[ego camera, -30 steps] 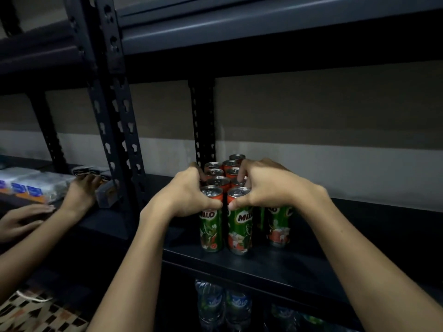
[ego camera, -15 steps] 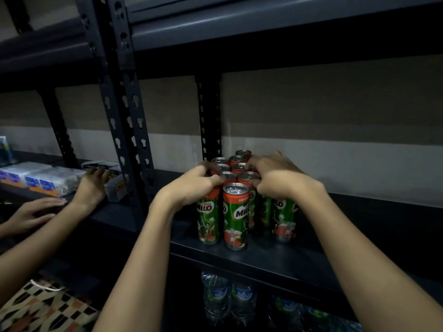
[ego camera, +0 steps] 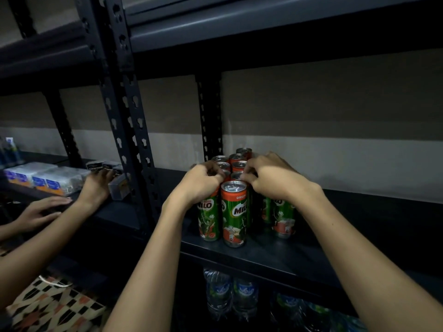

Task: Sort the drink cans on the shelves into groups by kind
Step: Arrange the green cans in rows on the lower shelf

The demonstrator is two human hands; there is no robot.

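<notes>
Several green and red Milo cans stand upright in a tight cluster on the dark metal shelf (ego camera: 275, 257). My left hand (ego camera: 199, 185) curls over the top of the left front Milo can (ego camera: 208, 219) and grips its rim. Beside it, the front Milo can (ego camera: 233, 212) stands free, its silver lid showing. My right hand (ego camera: 275, 180) is curled over the tops of the right-hand cans (ego camera: 282, 216). Its fingertips pinch the lid of a can just behind the front one. More cans (ego camera: 242, 154) stand in rows behind, partly hidden by both hands.
A perforated shelf post (ego camera: 124, 116) rises left of the cans. Another person's hands (ego camera: 96, 185) work among wrapped packets (ego camera: 48, 178) on the left shelf. Water bottles (ego camera: 230, 293) stand on the shelf below. A patterned bag (ego camera: 48, 305) lies at the lower left.
My right hand let go of the front can and moved back onto the cans behind and to the right. My left hand stayed on the left front can.
</notes>
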